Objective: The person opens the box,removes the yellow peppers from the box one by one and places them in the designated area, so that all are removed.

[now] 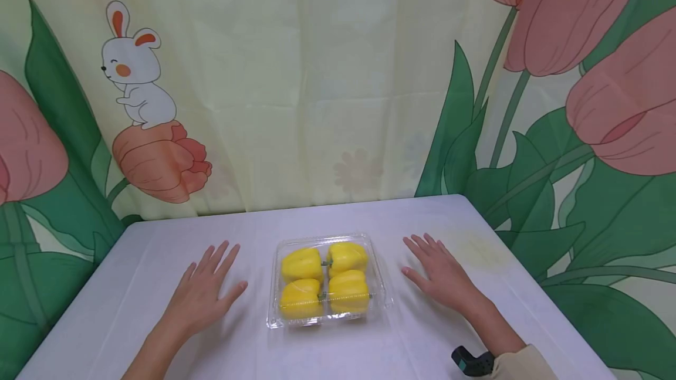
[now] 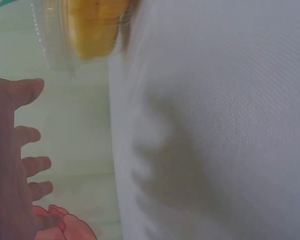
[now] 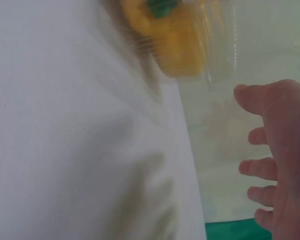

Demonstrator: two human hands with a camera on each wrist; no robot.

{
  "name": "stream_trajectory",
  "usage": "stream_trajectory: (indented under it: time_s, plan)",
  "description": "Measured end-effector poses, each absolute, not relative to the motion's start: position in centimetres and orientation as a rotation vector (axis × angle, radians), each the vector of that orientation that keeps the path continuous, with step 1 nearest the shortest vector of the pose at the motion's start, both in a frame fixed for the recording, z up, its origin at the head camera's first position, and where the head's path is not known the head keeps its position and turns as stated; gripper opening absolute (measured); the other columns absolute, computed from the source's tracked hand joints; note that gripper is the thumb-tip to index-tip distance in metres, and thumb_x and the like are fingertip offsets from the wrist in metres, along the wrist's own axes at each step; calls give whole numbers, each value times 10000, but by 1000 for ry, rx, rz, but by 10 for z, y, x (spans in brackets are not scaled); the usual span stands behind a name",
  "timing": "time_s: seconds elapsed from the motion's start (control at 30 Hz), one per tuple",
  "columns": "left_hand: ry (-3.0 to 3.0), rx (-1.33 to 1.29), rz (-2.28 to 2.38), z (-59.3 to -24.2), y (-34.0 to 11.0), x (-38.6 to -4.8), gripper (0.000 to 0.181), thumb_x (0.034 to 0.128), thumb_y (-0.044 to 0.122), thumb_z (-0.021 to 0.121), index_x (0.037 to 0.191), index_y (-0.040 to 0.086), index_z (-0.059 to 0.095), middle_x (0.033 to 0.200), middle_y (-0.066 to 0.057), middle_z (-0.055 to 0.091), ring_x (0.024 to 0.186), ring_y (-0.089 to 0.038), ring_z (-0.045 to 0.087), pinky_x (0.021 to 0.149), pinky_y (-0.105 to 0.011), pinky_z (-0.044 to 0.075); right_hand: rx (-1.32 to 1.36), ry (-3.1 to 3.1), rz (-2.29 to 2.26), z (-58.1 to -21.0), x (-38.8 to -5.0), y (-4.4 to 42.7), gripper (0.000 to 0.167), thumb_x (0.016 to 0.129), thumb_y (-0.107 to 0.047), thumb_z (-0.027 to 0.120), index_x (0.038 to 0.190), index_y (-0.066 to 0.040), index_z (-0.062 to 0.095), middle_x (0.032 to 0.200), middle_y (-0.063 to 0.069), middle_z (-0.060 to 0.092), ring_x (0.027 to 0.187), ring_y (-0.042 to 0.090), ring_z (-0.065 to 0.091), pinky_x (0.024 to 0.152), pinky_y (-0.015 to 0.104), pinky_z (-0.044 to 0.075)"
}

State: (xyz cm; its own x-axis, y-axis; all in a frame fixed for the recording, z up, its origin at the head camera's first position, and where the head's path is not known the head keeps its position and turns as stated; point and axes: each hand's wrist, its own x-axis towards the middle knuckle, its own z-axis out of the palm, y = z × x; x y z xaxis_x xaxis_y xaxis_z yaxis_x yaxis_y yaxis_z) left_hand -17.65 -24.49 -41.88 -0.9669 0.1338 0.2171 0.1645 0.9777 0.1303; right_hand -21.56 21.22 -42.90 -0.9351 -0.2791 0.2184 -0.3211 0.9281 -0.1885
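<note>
A clear plastic clamshell box (image 1: 274, 316) sits on the white table, with several yellow bell peppers (image 1: 300, 298) inside it. The peppers are set in two rows, their green stems turned toward the middle or the right. To the left of the box hovers my left hand (image 1: 203, 298), fingers spread and touching nothing. My right hand (image 1: 440, 274) is held over the table on the box's right side, also spread and apart from it. Both wrist views show part of the box and a yellow pepper (image 2: 96, 30) beyond the thumb.
The table (image 1: 248, 350) is covered in a white cloth and casts back the hands' shadows. Behind it hangs a curtain (image 1: 343, 75) printed with pink tulips, green leaves and a white rabbit (image 1: 139, 81). A black band (image 1: 472, 362) is on my right wrist beside a beige sleeve.
</note>
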Motion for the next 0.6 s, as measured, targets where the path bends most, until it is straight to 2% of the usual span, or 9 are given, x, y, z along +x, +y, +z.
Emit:
stream_trajectory:
  time_s: [0.27,0.6]
  plan:
    - [-2931,-230,-236,-417,-242,-175,776,898,544,560,1521,162,298,1572,-169,281,1424,-434,244,1086,-714,234,458,-2900,372,-429,-215,212,676,900,-430,626,1479,-167,394,1516,131,415,1437,380,298,1163,588,248]
    - [-2928,-258,-241,-417,-237,-175,782,894,549,562,1526,177,288,1579,-155,275,1429,-414,252,1092,-695,256,467,-2889,448,-429,-212,211,646,909,-424,620,1463,-160,420,1494,123,447,1429,376,314,1154,582,272]
